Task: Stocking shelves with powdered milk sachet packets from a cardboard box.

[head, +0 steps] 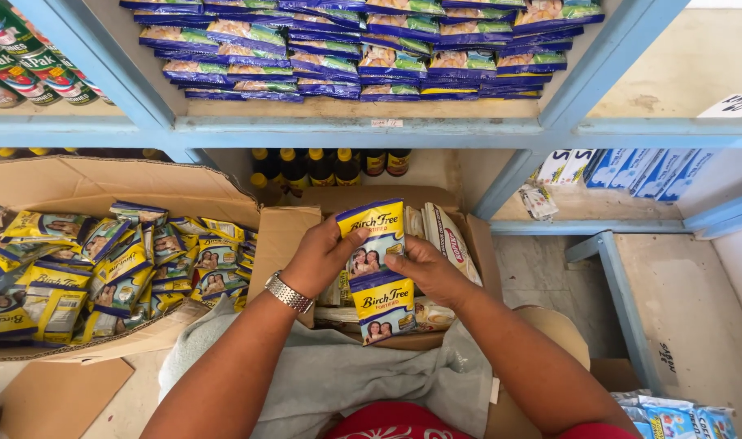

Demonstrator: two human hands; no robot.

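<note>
My left hand (322,256) and my right hand (426,268) together hold a strip of two joined yellow-and-blue sachets (377,272) upright over a small open cardboard box (460,223). The left hand grips the strip's left edge near the top sachet; a metal watch (288,293) is on that wrist. On the right edge, at the seam between the two sachets, the right hand pinches the strip. More sachets of the same kind stand inside the small box behind the strip.
A large open cardboard box (103,183) at the left is heaped with several matching sachets (119,268). Light blue shelves (347,126) above hold stacked blue packets (363,49), cans (21,65) and dark bottles (322,167). A grey cloth (347,382) lies across my lap.
</note>
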